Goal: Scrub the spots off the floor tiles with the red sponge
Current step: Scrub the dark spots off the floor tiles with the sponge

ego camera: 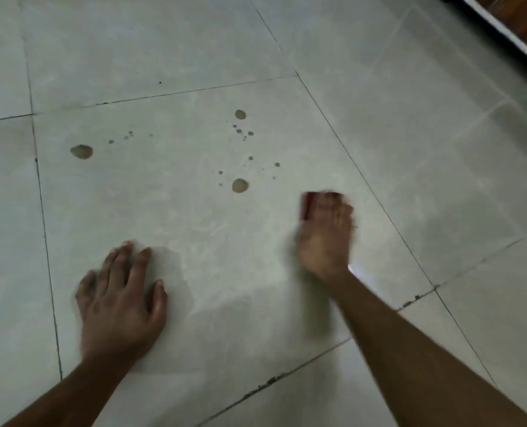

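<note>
Several brown spots (240,185) lie on the floor tile (170,217) just ahead of the right hand (325,234), which grips the red sponge (307,202). Left hand (119,298) presses flat, fingers spread. Wet tile risks that bracing palm slipping. Sponge blurred, mostly hidden.

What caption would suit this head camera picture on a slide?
Left hand flat on the floor tile, right hand holding the red sponge near brown spots.
</note>
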